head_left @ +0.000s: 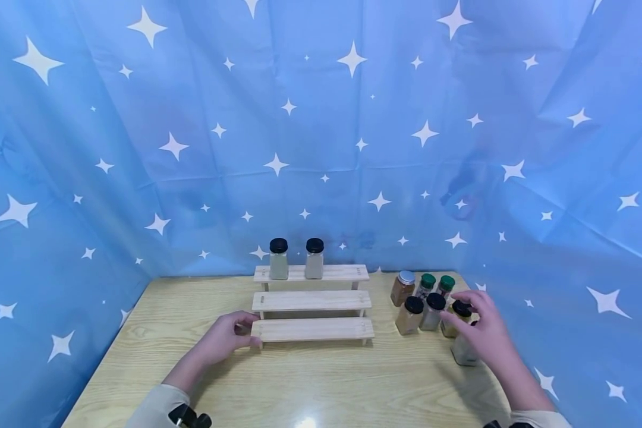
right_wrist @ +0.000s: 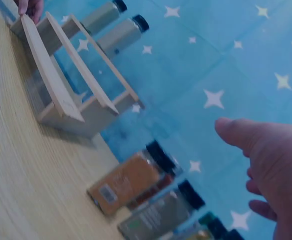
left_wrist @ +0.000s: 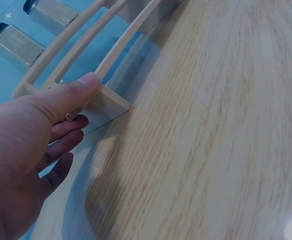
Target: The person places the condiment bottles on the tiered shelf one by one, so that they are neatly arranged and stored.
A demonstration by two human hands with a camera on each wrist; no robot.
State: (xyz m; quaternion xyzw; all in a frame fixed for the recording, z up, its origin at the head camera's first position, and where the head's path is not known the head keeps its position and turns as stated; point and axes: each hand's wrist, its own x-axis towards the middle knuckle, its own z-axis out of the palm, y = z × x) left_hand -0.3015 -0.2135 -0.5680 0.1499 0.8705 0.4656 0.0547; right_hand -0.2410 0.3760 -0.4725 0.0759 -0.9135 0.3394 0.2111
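A three-step wooden spice rack [head_left: 312,329] stands mid-table. At its left end my left hand [head_left: 228,337] pinches the lowest step, with the thumb along its edge in the left wrist view. Two black-lidded spice jars, one greenish [head_left: 279,261] and one pale [head_left: 314,261], stand on the top step. My right hand [head_left: 484,330] hovers over the jar cluster at the right, thumb and fingers spread, holding nothing. Beneath it are a yellowish jar [head_left: 449,328] and a grey jar [head_left: 464,352], partly hidden by the hand.
Left of the right hand stand a tan jar [head_left: 409,318] and a grey-brown jar [head_left: 431,315], both black-lidded. Behind them are a silver-lidded reddish jar [head_left: 402,290] and two green-lidded jars [head_left: 425,285]. A blue star-patterned curtain [head_left: 321,119] encloses the table [head_left: 321,380].
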